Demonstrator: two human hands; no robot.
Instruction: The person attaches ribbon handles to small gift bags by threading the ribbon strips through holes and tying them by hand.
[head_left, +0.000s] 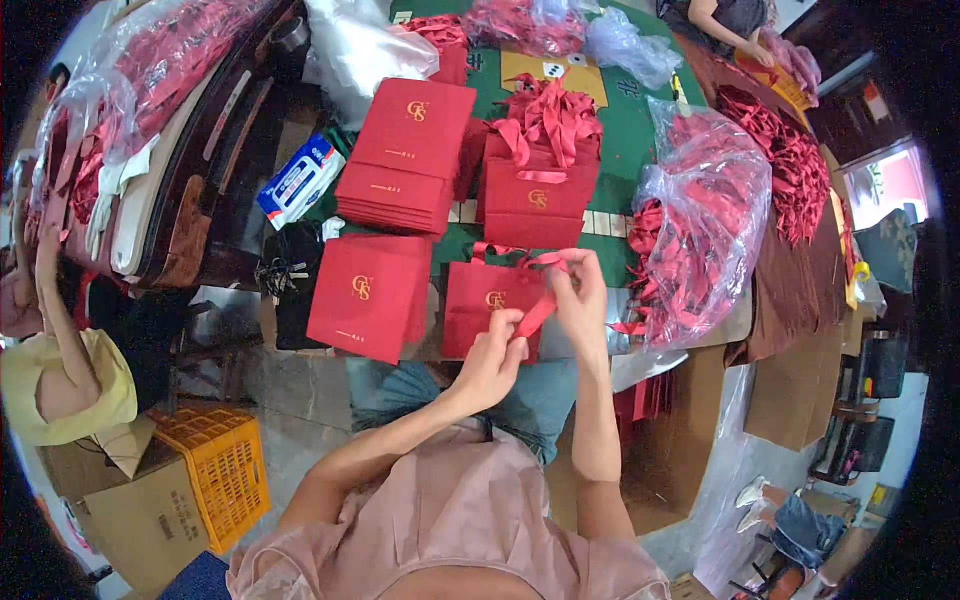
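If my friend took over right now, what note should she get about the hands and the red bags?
Left hand: pinching the red ribbon low, against the red paper bag.
Right hand: holding the ribbon's upper end at the bag's top.
Flat red bags lie to the left; more stacked bags behind.
Done: bags with tied ribbons stand on the green table.
Left: this ribbon looks unfinished; loose ribbons fill the clear plastic sack.

Soft, even daylight fills the scene; a bright window (885, 180) at the right glares slightly. Fisheye distortion bends the edges, corners go black, detail is mildly soft.
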